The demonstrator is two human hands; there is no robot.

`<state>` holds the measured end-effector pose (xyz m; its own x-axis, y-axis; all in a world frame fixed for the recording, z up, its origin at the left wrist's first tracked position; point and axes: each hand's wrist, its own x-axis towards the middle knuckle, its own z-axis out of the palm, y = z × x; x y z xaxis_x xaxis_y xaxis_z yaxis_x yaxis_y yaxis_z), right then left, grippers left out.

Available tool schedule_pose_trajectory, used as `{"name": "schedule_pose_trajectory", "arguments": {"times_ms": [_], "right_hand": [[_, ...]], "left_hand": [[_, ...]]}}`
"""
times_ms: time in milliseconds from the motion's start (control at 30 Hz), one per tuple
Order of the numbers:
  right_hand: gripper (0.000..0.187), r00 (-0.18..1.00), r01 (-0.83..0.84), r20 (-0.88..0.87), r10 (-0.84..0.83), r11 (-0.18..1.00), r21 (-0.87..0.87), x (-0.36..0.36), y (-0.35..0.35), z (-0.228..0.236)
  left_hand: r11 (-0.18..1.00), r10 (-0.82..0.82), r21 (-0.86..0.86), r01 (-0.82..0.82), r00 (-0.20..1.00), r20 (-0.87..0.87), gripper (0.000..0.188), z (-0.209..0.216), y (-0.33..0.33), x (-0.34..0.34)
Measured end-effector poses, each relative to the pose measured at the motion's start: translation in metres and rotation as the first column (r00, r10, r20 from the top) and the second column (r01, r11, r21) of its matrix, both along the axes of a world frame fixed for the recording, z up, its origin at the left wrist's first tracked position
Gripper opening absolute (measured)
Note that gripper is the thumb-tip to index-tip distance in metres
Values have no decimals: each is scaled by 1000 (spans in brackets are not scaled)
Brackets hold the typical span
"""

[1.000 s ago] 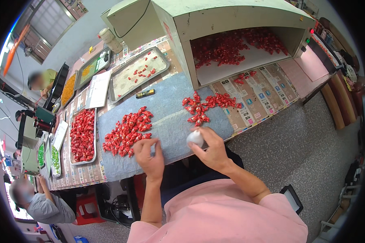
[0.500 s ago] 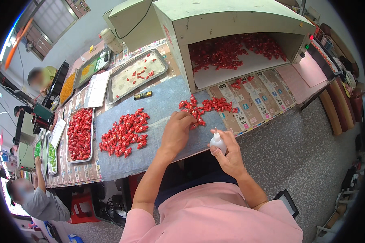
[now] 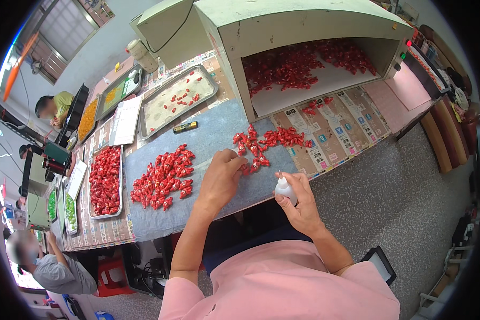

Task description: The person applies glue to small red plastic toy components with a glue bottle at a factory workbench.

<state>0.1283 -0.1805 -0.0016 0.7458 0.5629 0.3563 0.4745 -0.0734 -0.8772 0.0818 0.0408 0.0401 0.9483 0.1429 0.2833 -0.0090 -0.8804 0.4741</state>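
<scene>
"What's that big thing?"

"A pale housing (image 3: 314, 24), red pieces (image 3: 288, 66) inside; before it, a blue cloth (image 3: 213, 140) with a red heap (image 3: 162, 178) leftward, a smaller cluster (image 3: 247, 143) rightward."

"And the hands?"

"Left hand (image 3: 220, 177) at the cluster's edge, I can't tell whether pinching a piece; right hand (image 3: 303, 208) wrapped round a white bottle (image 3: 284, 189), nozzle up."

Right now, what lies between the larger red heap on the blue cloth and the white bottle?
In the head view, the left hand, with the blue cloth showing on either side.
</scene>
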Motion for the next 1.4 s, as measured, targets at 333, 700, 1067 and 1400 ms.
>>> {"name": "schedule_pose_trajectory", "arguments": {"times_ms": [333, 700, 1067, 1400], "right_hand": [[51, 995, 12, -100, -13, 1000, -4, -4, -1, 13], [48, 975, 130, -206, -88, 971, 200, -13, -4, 21], [40, 981, 84, 158, -117, 977, 198, -16, -5, 28], [38, 976, 112, 166, -141, 979, 171, -17, -4, 29]], "left_hand": [[996, -87, -13, 88, 996, 16, 28, -13, 2, -12], [-215, -26, -975, 55, 998, 62, 25, -35, -26, -64], [-322, 22, -943, 84, 996, 82, 29, -46, -44, -70], [-218, 33, -974, 67, 998, 61, 32, -48, -48, -70]]}}
